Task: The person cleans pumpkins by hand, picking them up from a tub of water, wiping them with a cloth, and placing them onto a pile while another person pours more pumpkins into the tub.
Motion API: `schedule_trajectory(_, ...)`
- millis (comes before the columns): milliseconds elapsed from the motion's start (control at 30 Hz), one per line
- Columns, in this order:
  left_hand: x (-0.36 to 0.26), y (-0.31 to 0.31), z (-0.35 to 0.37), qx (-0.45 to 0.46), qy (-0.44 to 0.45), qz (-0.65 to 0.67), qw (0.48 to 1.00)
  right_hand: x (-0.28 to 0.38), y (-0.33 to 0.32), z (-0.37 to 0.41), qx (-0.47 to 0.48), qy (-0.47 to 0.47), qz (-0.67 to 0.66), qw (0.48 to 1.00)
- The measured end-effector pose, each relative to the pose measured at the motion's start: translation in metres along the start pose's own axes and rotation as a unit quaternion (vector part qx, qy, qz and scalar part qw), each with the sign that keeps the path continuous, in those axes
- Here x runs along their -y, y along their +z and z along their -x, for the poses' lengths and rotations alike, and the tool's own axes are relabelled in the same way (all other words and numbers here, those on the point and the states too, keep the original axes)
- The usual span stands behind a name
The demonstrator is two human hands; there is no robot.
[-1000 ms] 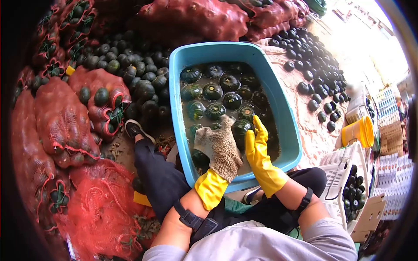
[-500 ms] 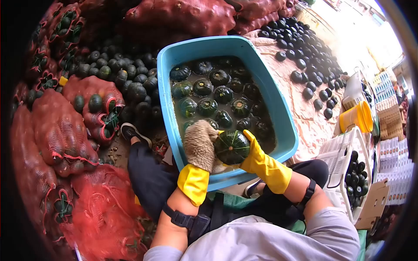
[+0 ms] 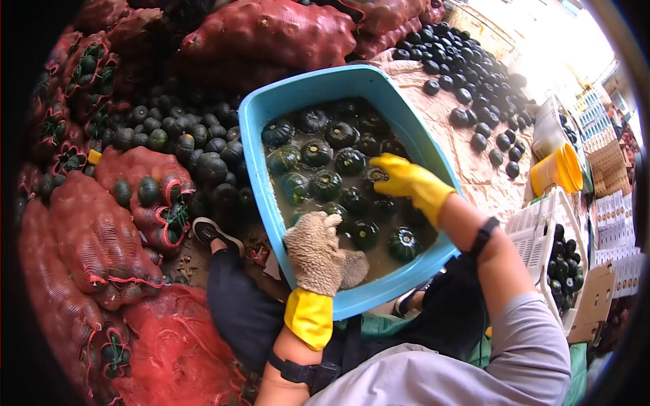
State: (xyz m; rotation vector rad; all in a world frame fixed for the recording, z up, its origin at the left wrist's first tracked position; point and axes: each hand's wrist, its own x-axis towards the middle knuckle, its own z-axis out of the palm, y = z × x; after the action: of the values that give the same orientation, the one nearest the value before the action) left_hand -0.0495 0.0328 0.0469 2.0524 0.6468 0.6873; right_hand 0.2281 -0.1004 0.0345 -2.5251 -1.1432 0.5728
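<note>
A blue plastic tub (image 3: 251, 145) of murky water stands before me, holding several dark green pumpkins (image 3: 316, 153). My right hand (image 3: 409, 183), in a yellow rubber glove, reaches over the tub, its fingers and thumb around a pumpkin (image 3: 376, 175) that still sits in the water. Part of that pumpkin is covered by the glove. My left hand (image 3: 318, 254) wears a fuzzy tan mitt over a yellow glove. It rests above the tub's near left side, thumb part spread from the fingers, holding nothing. A wet pumpkin (image 3: 404, 243) floats near the right front.
Red mesh sacks (image 3: 98, 233) of pumpkins lie on the left, beside a heap of loose pumpkins (image 3: 210, 166). More dark pumpkins (image 3: 481, 101) spread over a sheet (image 3: 443, 145) at the right. A yellow bucket (image 3: 556, 169), a white crate (image 3: 531, 227) and cardboard boxes (image 3: 590, 301) stand there too.
The pumpkin held between both hands is let go and now floats in the tub. My right hand has moved forward to another pumpkin; my left has shifted slightly down.
</note>
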Motion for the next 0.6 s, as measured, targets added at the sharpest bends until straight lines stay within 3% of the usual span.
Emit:
schedule_trajectory(67, -0.005, -0.003, -0.005, -0.004, 0.092, -0.127, 0.988, 0.017, 0.035, -0.028, 0.093, 0.091, 0.119, 0.984)
schedule_trajectory(100, 0.000, -0.001, -0.008, 0.045, 0.062, -0.161, 0.984, 0.026, 0.047, -0.038, 0.086, 0.124, 0.154, 0.976)
schedule_trajectory(133, 0.001, 0.003, -0.009, 0.087, 0.039, -0.226, 0.969, 0.011, 0.080, -0.045, 0.010, 0.104, 0.191, 0.976)
schedule_trajectory(167, -0.014, -0.009, -0.012, 0.100, 0.055, -0.221, 0.969, -0.004, 0.107, -0.056, 0.004, 0.172, 0.108, 0.979)
schedule_trajectory(233, -0.011, -0.010, -0.015, 0.060, 0.040, -0.180, 0.981, -0.016, 0.116, -0.055, 0.074, 0.125, 0.083, 0.986)
schedule_trajectory(267, -0.005, -0.006, -0.015, 0.022, 0.025, -0.140, 0.990, -0.050, 0.140, -0.068, 0.047, 0.114, 0.036, 0.992)
schedule_trajectory(300, 0.002, 0.001, -0.015, -0.018, 0.006, -0.105, 0.994, -0.041, 0.118, -0.067, 0.071, 0.011, 0.121, 0.990)
schedule_trajectory(367, 0.008, 0.014, -0.012, -0.081, -0.025, -0.075, 0.994, -0.041, 0.082, -0.058, 0.062, -0.129, -0.025, 0.989)
schedule_trajectory(400, 0.011, 0.021, -0.011, -0.100, -0.036, -0.077, 0.991, -0.037, 0.063, -0.030, 0.127, 0.037, -0.407, 0.904)
schedule_trajectory(467, 0.017, 0.033, -0.010, -0.136, -0.035, -0.115, 0.983, -0.016, 0.031, -0.002, 0.257, 0.106, -0.693, 0.666)
schedule_trajectory(500, 0.017, 0.040, -0.010, -0.130, -0.022, -0.095, 0.987, 0.003, 0.016, 0.017, 0.290, -0.023, -0.696, 0.657)
schedule_trajectory(533, 0.014, 0.034, -0.011, -0.120, -0.010, -0.078, 0.990, 0.028, 0.012, 0.048, 0.179, -0.060, -0.670, 0.718)
schedule_trajectory(600, 0.008, 0.023, -0.009, -0.085, 0.015, -0.039, 0.996, 0.038, 0.018, 0.090, 0.135, -0.028, -0.685, 0.715)
